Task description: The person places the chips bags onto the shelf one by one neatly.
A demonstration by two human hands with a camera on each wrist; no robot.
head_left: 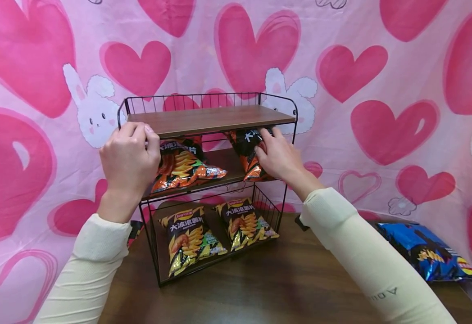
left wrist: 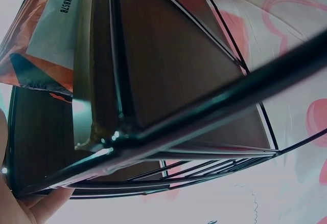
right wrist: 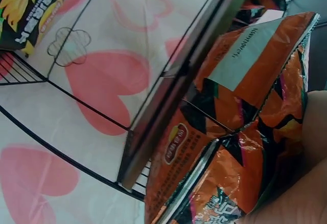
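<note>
My left hand [head_left: 129, 150] grips the front left corner of a black wire rack's [head_left: 211, 120] brown top shelf. In the left wrist view, fingers [left wrist: 53, 203] curl around the black frame. On the middle shelf's right side my right hand [head_left: 278, 155] holds an orange and black bag of chips [head_left: 252, 168], which leans upright under the top board. The right wrist view shows this bag of chips [right wrist: 225, 152] close up, its back seam visible and part of the hand [right wrist: 301, 193] beside it. A second orange bag of chips [head_left: 183, 166] lies on the middle shelf's left side.
Two yellow and black bags of chips [head_left: 189, 238] [head_left: 244, 222] rest on the bottom shelf. A blue bag of chips [head_left: 426, 252] lies at the right on the wooden table [head_left: 284, 279]. Behind the rack hangs a pink heart-patterned cloth [head_left: 353, 36].
</note>
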